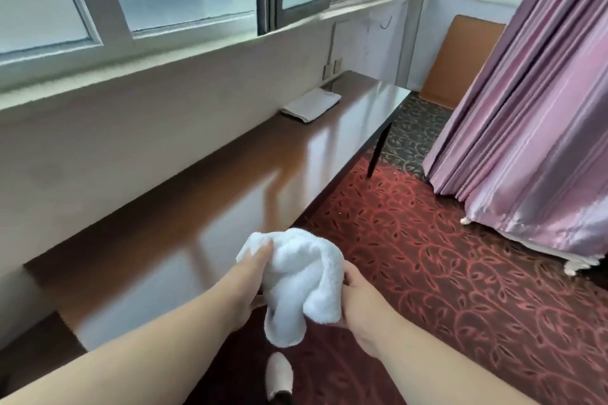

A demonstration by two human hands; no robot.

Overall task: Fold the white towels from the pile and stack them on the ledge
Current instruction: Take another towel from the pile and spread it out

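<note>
Crumpled white towel (301, 279) at 6 o'clock of view, held in air above carpet (444, 273), just beside near edge of ledge (230, 181). Left hand (253, 276) grips towel's upper left bunch, fingers curled into cloth. Right hand (357, 302) pinches right edge, thumb on top. Folded towels (311, 105) lie flat on ledge at 12 o'clock, against wall. Pink curtain (533, 115) at 3 o'clock. Slipper (279, 375) under towel, on carpet.

The towel (297, 276) hides the fingertips of the left hand (253, 273) and right hand (357, 299). At six o'clock the slipper (279, 375) is blurred. At three o'clock, the frame edge cuts the curtain (526, 108).
</note>
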